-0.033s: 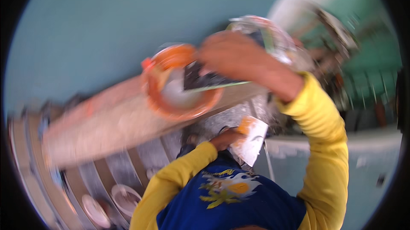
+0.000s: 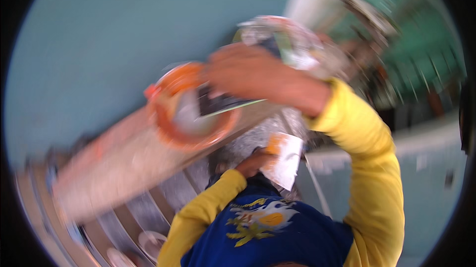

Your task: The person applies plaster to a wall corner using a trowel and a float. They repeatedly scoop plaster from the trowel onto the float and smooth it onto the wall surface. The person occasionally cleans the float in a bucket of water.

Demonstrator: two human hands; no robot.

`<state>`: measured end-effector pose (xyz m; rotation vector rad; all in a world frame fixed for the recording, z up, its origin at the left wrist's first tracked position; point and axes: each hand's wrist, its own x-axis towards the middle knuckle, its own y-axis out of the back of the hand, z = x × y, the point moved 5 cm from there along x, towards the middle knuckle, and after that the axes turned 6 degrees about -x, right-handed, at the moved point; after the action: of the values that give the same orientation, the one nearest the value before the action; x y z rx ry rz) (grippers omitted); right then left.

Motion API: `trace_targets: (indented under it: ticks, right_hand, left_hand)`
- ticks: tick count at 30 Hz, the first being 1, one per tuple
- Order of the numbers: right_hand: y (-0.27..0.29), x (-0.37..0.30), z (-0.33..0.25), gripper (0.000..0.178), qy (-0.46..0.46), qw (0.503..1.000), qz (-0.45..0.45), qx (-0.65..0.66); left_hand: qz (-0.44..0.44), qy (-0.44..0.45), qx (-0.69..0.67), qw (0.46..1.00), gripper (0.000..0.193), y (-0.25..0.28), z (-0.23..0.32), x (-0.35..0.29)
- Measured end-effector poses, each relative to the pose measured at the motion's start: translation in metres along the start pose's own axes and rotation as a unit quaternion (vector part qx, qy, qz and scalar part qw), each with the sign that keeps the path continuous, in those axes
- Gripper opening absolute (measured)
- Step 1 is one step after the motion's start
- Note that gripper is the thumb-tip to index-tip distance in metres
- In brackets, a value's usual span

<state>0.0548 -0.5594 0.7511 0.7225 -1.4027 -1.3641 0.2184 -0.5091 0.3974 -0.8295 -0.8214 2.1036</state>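
My right hand (image 2: 245,71), blurred by motion, is closed on a dark flat sheet (image 2: 213,105) with a pale green edge. One corner of that sheet overlaps the mouth of an orange bucket (image 2: 186,144), above whitish material (image 2: 196,124) inside it; whether they touch I cannot tell. Lower down and nearer my body, my left hand (image 2: 254,162) grips a flat white panel (image 2: 288,160) by its orange-marked side. The fingertips of my right hand are partly hidden.
The bucket stands on a long pale ledge (image 2: 119,177) along a blue wall (image 2: 124,29). Behind my right hand sits a clear-plastic-wrapped bundle (image 2: 300,43). Steps (image 2: 148,212) and pale round basins (image 2: 151,242) lie below left. Blurred clutter (image 2: 372,53) is at right.
The view has swung slightly, so bucket, ledge and bundle appear farther left. Both hands keep their holds; my right hand stays over the bucket's edge with the dark sheet.
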Motion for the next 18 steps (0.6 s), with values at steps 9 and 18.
trace_targets:
  ticks: [9,18]
  right_hand:
    - [0.018,-0.158,0.002,0.039,-0.356,0.921,0.032,0.157]
    - [0.020,-0.442,-0.123,0.052,-0.687,0.677,0.219,0.150]
  left_hand:
    - [0.114,0.164,-0.038,0.979,0.043,0.007,0.012,0.006]
    - [0.109,0.192,0.022,0.975,0.045,0.054,-0.002,0.099]
